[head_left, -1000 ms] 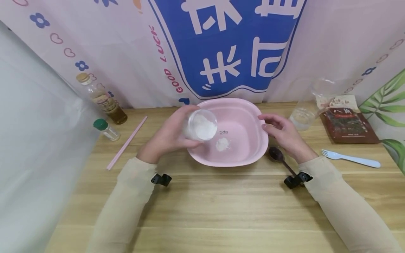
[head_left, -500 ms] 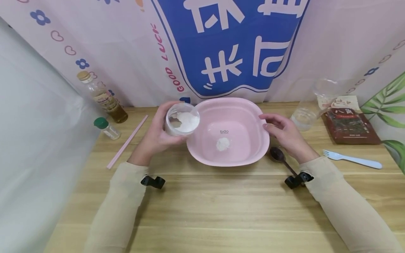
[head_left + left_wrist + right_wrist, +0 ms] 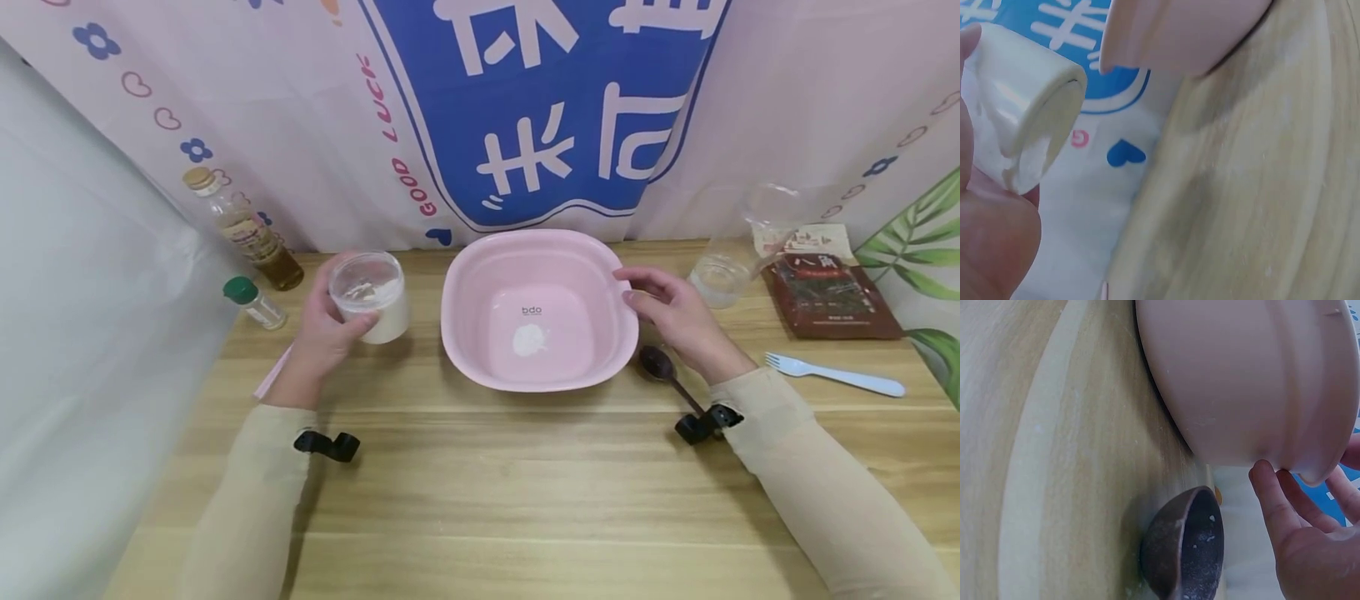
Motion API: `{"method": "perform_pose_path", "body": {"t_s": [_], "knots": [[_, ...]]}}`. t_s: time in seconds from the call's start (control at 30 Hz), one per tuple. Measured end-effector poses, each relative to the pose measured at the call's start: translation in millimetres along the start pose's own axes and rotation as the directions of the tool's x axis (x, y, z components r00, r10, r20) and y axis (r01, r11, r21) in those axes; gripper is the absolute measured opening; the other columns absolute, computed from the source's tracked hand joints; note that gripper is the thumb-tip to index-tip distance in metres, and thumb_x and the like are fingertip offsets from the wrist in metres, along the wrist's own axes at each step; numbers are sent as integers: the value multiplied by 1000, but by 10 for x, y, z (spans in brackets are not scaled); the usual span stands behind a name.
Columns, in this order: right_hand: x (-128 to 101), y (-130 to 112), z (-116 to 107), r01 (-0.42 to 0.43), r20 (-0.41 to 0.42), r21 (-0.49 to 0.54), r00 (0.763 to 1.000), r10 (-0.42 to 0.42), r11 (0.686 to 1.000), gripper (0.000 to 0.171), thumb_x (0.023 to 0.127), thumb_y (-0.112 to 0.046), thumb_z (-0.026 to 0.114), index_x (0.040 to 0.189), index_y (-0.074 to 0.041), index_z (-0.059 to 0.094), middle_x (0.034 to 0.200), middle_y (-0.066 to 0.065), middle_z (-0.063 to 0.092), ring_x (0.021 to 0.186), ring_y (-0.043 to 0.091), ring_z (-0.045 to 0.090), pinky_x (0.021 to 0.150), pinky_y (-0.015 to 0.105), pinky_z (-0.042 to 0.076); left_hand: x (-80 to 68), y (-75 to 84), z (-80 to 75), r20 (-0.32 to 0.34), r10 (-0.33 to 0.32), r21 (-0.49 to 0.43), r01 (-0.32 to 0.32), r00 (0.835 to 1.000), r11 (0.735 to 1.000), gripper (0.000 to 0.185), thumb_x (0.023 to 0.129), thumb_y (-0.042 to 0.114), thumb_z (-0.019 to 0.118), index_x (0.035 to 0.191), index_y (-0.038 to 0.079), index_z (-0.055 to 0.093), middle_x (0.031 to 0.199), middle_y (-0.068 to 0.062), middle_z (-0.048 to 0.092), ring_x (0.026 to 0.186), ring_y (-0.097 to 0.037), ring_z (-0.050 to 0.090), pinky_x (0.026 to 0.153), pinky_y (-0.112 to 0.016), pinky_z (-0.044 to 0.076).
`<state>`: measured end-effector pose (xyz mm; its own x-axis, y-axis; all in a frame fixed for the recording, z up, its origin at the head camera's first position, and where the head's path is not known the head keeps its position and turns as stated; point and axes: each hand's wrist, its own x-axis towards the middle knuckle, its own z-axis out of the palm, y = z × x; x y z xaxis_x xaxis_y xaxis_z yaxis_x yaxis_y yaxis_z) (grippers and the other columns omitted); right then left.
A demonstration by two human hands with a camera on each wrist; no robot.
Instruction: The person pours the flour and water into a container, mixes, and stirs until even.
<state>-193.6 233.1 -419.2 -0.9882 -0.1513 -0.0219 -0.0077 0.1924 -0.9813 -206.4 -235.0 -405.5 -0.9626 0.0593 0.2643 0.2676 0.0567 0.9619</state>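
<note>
A clear round jar [image 3: 381, 304] of white powder is in my left hand [image 3: 318, 337], fingers and thumb wrapped round its side. It is raised off the table left of the pink basin [image 3: 540, 377]; its underside shows in the left wrist view. A small heap of white powder [image 3: 529, 339] lies on the basin's floor. My right hand [image 3: 678, 315] holds the basin's right rim, with fingertips against the outer wall in the right wrist view. Just below that hand lies a dark brown spoon [image 3: 657, 364], white specks in its bowl [image 3: 1200, 544].
Pink chopsticks [image 3: 272, 377] lie partly hidden behind the left forearm. An oil bottle [image 3: 258, 250] and a green-capped shaker [image 3: 255, 303] stand back left. Back right are a clear cup [image 3: 720, 279] and a brown spice packet [image 3: 828, 296]; a blue fork [image 3: 836, 377] lies nearer.
My left hand has carried the jar leftward from over the basin's left rim and turned it from tilted to nearly upright. The right hand stays at the basin's rim.
</note>
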Motion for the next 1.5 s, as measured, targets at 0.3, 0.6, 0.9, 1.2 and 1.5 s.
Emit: {"method": "perform_pose_path", "body": {"t_s": [0.3,0.6,0.9,1.2,1.5], "knots": [[10,-21,2,-1,5,12,1000,1,1000,44,112,-13,57,150,6,54,157,25,52,121,2,61,96,12,57,0,-80,-197,-19,-219,149,219,976,964,71,94,-5,72,157,8,42,144,4,53,136,-14,50,108,-10,43],[8,2,5,-8,7,13,1000,8,1000,44,111,-14,57,150,6,54,157,26,52,121,2,61,96,13,58,30,-254,-278,4,-322,215,314,947,925,85,93,4,81,161,8,30,166,-15,37,156,-30,38,133,-40,33],[-1,-18,5,-20,5,12,1000,20,1000,43,111,-12,56,150,6,54,157,25,53,122,4,60,97,13,57,69,-350,-360,-1,-360,310,343,933,887,104,90,13,88,168,8,19,174,-17,29,162,-33,30,135,-50,25],[-2,-3,1,-12,-1,13,1000,12,1000,43,111,-13,56,149,6,54,156,25,53,121,3,62,97,14,58,51,-390,-398,48,-349,373,307,936,876,109,94,18,86,172,13,9,178,-18,19,166,-38,21,136,-56,21],[3,11,4,-15,-4,1,1000,15,1000,42,111,-13,56,149,6,54,155,24,53,121,4,62,96,14,58,-34,-202,-436,40,-230,301,207,972,931,79,106,16,70,167,1,23,177,-17,30,166,-36,27,136,-49,24]]}}
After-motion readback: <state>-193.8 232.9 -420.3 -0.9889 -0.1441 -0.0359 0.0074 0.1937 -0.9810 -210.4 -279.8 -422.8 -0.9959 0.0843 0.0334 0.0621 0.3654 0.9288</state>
